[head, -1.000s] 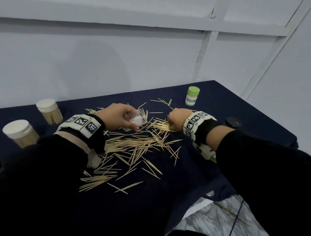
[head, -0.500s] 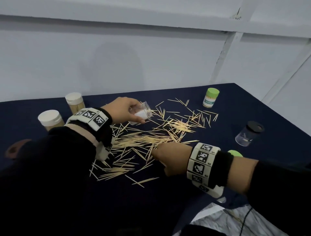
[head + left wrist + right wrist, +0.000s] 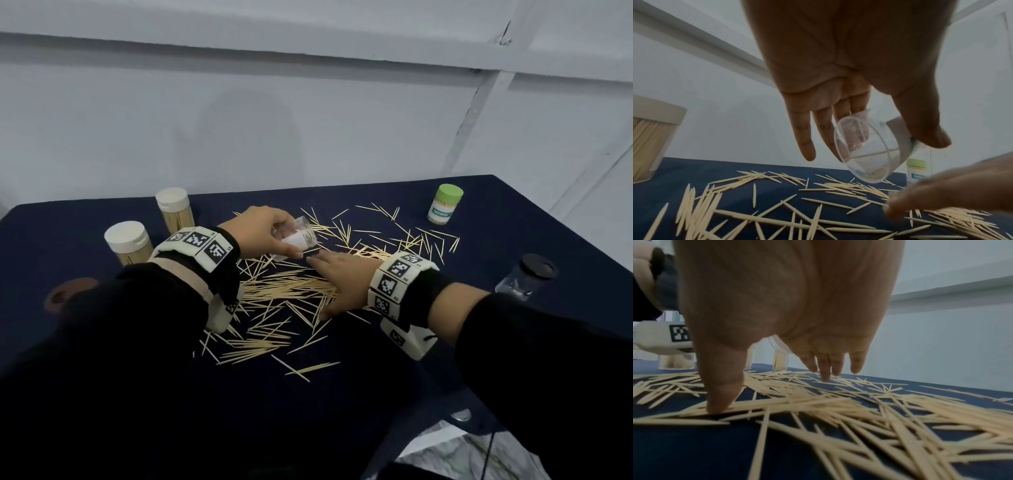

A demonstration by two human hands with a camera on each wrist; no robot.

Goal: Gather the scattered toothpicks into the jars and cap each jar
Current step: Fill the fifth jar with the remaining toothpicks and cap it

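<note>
Pale wooden toothpicks [image 3: 291, 291] [image 3: 838, 402] [image 3: 777, 203] lie scattered across the dark blue table [image 3: 342, 411]. My left hand [image 3: 263, 233] [image 3: 838, 81] holds a small clear uncapped jar [image 3: 296, 236] [image 3: 865, 151] tilted above the pile, thumb on one side, fingers behind. The jar looks nearly empty. My right hand [image 3: 337, 277] [image 3: 777, 321] lies spread over the pile, its thumb and fingertips [image 3: 825, 376] touching toothpicks, holding nothing.
Two white-capped jars [image 3: 128, 241] [image 3: 174, 209] full of toothpicks stand at the back left. A green-capped jar [image 3: 444, 205] stands at the back right, a clear jar with a black cap [image 3: 529, 275] near the right edge. The wall is close behind.
My right hand moved from the near side of the pile up and left, spreading flat over the toothpicks just below the jar. The left hand kept holding the tilted jar.
</note>
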